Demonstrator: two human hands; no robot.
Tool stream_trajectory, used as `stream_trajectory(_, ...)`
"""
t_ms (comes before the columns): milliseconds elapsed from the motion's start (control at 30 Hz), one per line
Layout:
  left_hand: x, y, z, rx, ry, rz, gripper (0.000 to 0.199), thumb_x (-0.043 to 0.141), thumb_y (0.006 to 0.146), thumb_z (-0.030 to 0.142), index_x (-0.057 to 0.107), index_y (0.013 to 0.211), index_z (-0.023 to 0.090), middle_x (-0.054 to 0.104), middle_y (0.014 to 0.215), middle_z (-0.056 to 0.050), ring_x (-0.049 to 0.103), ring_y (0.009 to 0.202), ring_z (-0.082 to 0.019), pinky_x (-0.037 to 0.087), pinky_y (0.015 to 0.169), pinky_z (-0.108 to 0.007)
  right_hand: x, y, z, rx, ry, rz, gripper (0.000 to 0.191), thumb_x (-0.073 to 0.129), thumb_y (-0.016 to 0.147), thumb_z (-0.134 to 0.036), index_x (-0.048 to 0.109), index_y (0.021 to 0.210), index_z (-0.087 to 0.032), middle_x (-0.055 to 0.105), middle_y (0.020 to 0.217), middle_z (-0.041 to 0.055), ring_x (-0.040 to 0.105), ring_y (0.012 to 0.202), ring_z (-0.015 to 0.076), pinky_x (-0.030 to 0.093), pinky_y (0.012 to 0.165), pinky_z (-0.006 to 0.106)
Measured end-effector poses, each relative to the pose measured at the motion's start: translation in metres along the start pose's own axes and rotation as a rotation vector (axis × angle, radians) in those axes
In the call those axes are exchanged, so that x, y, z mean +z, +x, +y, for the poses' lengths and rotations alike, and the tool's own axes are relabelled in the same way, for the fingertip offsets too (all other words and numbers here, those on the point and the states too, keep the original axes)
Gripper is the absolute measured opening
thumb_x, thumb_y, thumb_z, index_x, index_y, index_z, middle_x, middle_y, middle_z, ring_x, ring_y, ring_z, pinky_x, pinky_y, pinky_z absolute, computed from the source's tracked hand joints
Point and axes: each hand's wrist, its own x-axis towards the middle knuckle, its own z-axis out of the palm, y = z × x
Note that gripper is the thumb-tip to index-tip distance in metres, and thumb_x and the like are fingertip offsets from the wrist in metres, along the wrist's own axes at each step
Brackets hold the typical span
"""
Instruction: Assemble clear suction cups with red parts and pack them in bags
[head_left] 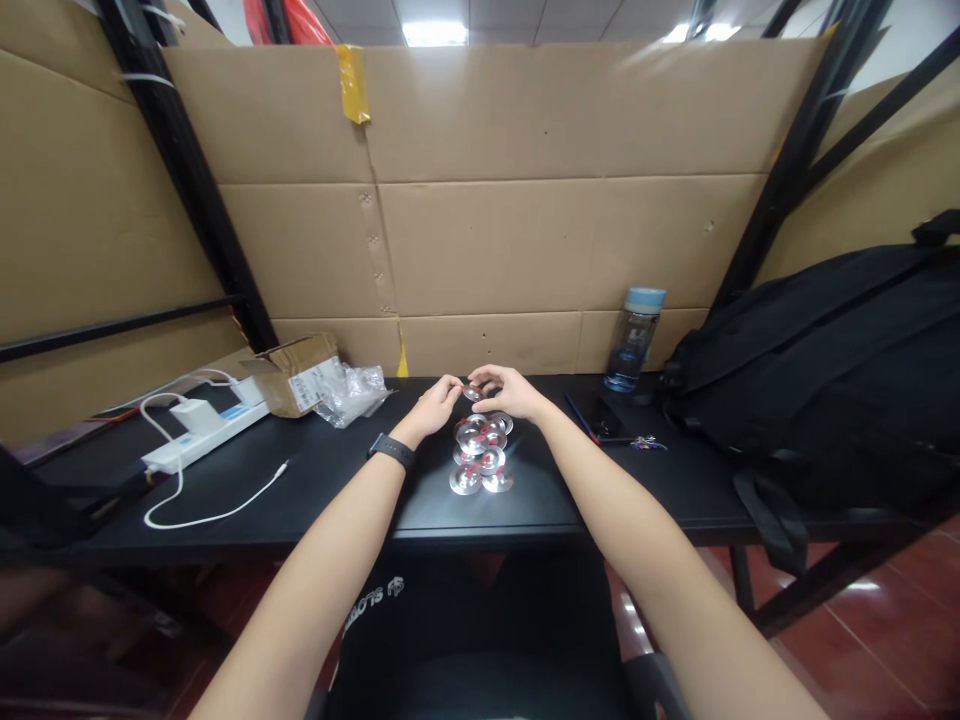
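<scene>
Between my two hands is a small shiny round disc [472, 393] with a reddish mark. My left hand [440, 402] pinches its left edge between thumb and fingers. My right hand [510, 391] curves around the disc's right side, thumb and fingers at its edge. Just below, several similar silvery discs with red marks [491, 461] lie overlapping in a cluster on the black table [540, 500], reaching toward its front edge.
At the left are a white power strip [217, 437] with cables, an opened cardboard box [289, 380] and clear plastic wrap [352, 393]. A water bottle [634, 340], a dark phone [600, 417] and a black backpack [832, 370] are at the right. Cardboard panels stand behind.
</scene>
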Motion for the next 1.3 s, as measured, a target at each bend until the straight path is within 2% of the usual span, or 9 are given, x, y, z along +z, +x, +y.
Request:
stream_trajectory(133, -0.002, 0.001, -0.006, -0.015, -0.031, 0.02, 0.019, 0.048, 0.101, 0.036, 0.061, 0.105, 0.023, 0.074, 0.107, -0.004, 0.067, 0.1, -0.02, 0.05, 0.093, -0.033, -0.001, -0.001, -0.003, 0.006, -0.042, 0.001, 0.061, 0.093, 0.059, -0.029, 0.069, 0.114, -0.019, 0.07, 0.111, 0.0067, 0.066, 0.085, 0.0164, 0.055, 0.081, 0.032)
stream_trajectory(267, -0.018, 0.0, -0.016, -0.101, 0.025, 0.121, 0.021, 0.044, 0.102, 0.035, 0.061, 0.107, 0.022, 0.076, 0.108, -0.005, 0.068, 0.105, -0.019, 0.048, 0.095, -0.034, -0.017, -0.003, -0.001, 0.013, -0.106, 0.057, 0.058, 0.092, 0.061, -0.031, 0.069, 0.114, -0.019, 0.07, 0.112, 0.0064, 0.067, 0.086, 0.017, 0.055, 0.081, 0.031)
stream_trajectory(433, -0.038, -0.007, -0.018, -0.232, 0.342, 0.122, 0.018, 0.054, 0.097, 0.036, 0.067, 0.1, 0.024, 0.076, 0.111, -0.006, 0.066, 0.11, -0.027, 0.044, 0.097, -0.04, -0.045, -0.011, 0.01, 0.173, -0.551, 0.168, 0.051, 0.092, 0.06, -0.024, 0.072, 0.107, -0.02, 0.071, 0.101, 0.0036, 0.065, 0.081, 0.0166, 0.052, 0.079, 0.029)
stream_trajectory(600, -0.037, -0.011, -0.013, -0.186, 0.478, 0.033, 0.016, 0.059, 0.092, 0.034, 0.072, 0.095, 0.025, 0.074, 0.111, -0.007, 0.064, 0.109, -0.031, 0.043, 0.095, -0.043, -0.062, -0.02, 0.023, 0.376, -0.674, 0.067, 0.046, 0.094, 0.059, -0.03, 0.075, 0.099, -0.02, 0.073, 0.093, 0.0023, 0.067, 0.081, 0.0177, 0.05, 0.075, 0.026)
stream_trajectory(833, -0.038, -0.013, -0.009, -0.157, 0.57, -0.005, 0.016, 0.068, 0.085, 0.035, 0.074, 0.097, 0.026, 0.069, 0.116, -0.01, 0.059, 0.117, -0.034, 0.043, 0.097, -0.047, -0.066, -0.023, 0.029, 0.444, -0.69, 0.003, 0.048, 0.096, 0.057, -0.032, 0.077, 0.099, -0.019, 0.075, 0.093, 0.0032, 0.069, 0.082, 0.0184, 0.051, 0.076, 0.025)
stream_trajectory(933, -0.04, -0.014, 0.001, -0.059, 0.496, -0.006, 0.018, 0.071, 0.083, 0.034, 0.075, 0.099, 0.025, 0.067, 0.116, -0.009, 0.06, 0.115, -0.032, 0.045, 0.098, -0.045, -0.066, -0.023, 0.027, 0.459, -0.704, -0.019, 0.047, 0.096, 0.058, -0.032, 0.077, 0.099, -0.019, 0.075, 0.093, 0.0037, 0.069, 0.083, 0.019, 0.051, 0.077, 0.025)
stream_trajectory(1100, -0.035, -0.018, 0.027, 0.301, 0.099, -0.311, 0.023, 0.078, 0.081, 0.041, 0.08, 0.096, 0.024, 0.068, 0.108, -0.006, 0.065, 0.099, -0.021, 0.049, 0.095, -0.033, -0.065, -0.023, 0.022, 0.492, -0.731, -0.068, 0.045, 0.094, 0.063, -0.03, 0.077, 0.103, -0.019, 0.076, 0.099, 0.0043, 0.07, 0.089, 0.0194, 0.05, 0.078, 0.024)
stream_trajectory(1167, -0.03, -0.02, 0.035, 0.359, 0.038, -0.412, 0.027, 0.082, 0.077, 0.044, 0.082, 0.096, 0.025, 0.068, 0.107, -0.006, 0.066, 0.098, -0.02, 0.05, 0.094, -0.032, -0.065, -0.022, 0.021, 0.493, -0.745, -0.075, 0.042, 0.093, 0.065, -0.03, 0.077, 0.103, -0.019, 0.076, 0.1, 0.0046, 0.07, 0.09, 0.0194, 0.05, 0.078, 0.024)
stream_trajectory(1300, -0.024, -0.022, 0.043, 0.37, 0.012, -0.502, 0.026, 0.085, 0.075, 0.041, 0.084, 0.095, 0.025, 0.07, 0.107, -0.006, 0.066, 0.096, -0.02, 0.05, 0.09, -0.031, -0.064, -0.023, 0.019, 0.496, -0.74, -0.065, 0.036, 0.09, 0.071, -0.03, 0.077, 0.102, -0.018, 0.076, 0.101, 0.0057, 0.071, 0.091, 0.0193, 0.05, 0.078, 0.024)
